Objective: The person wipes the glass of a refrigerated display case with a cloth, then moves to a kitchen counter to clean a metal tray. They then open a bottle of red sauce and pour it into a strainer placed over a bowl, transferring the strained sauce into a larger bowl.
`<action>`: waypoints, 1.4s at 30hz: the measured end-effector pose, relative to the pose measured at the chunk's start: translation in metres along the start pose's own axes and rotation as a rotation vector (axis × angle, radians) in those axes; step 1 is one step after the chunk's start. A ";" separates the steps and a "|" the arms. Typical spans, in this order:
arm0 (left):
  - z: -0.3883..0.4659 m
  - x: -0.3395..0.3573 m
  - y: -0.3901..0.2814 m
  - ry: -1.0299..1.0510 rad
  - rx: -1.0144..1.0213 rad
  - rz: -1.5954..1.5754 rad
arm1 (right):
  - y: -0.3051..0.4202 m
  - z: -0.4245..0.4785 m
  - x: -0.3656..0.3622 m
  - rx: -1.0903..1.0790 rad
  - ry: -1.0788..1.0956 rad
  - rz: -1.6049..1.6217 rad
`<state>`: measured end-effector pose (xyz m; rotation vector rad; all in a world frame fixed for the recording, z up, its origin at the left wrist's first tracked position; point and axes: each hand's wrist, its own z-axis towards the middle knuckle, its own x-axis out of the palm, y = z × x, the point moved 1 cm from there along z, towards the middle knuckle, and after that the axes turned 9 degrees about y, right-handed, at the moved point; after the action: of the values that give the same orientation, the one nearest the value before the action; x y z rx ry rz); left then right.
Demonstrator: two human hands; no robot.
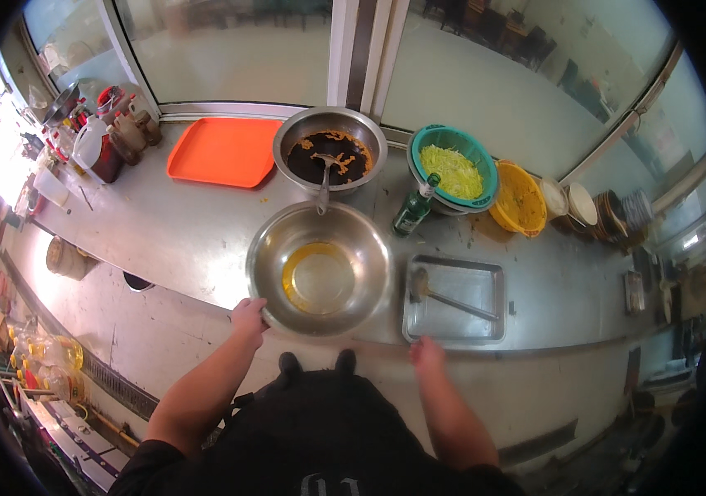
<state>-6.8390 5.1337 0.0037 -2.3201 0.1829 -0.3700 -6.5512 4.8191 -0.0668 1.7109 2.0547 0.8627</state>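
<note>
My left hand (250, 321) grips the near-left rim of a large stainless steel mixing bowl (368, 273). A ring of yellow oily liquid lies around the bowl's bottom. My right hand (426, 354) is at the front-left corner of a rectangular metal tray (473, 328); its fingers are blurred, and I cannot tell whether they touch the rim. A ladle (461, 305) lies slantwise in that tray. Just behind the mixing bowl stands a steel basin (377, 146) of dark liquid with orange bits floating on it. Another ladle (324, 189) rests in it, its handle hanging over the near rim.
A green glass bottle (411, 211) stands near a teal colander (489, 164) of shredded pale-green vegetable (449, 167). To its right are a yellow basket (520, 201) and stacked bowls (582, 204). An orange tray (226, 152) and several sauce jugs (95, 146) stand left on the steel counter (198, 235).
</note>
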 end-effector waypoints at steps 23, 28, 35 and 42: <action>-0.014 -0.207 0.058 -0.268 0.016 -0.119 | 0.048 0.026 -0.007 -0.914 -0.204 -0.936; -0.031 -0.223 0.129 -0.344 -0.125 -0.069 | 0.055 0.076 -0.052 -0.529 -0.253 -0.804; -0.043 -0.179 0.132 -0.103 -0.087 0.386 | 0.064 0.063 -0.013 -0.478 -0.069 -0.809; -0.022 -0.172 0.143 -0.005 -0.030 0.847 | 0.078 0.049 0.016 -0.693 -0.155 -0.936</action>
<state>-7.0124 5.0603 -0.1202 -2.0428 1.1162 0.0714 -6.4656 4.8542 -0.0530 0.3578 1.8082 0.8891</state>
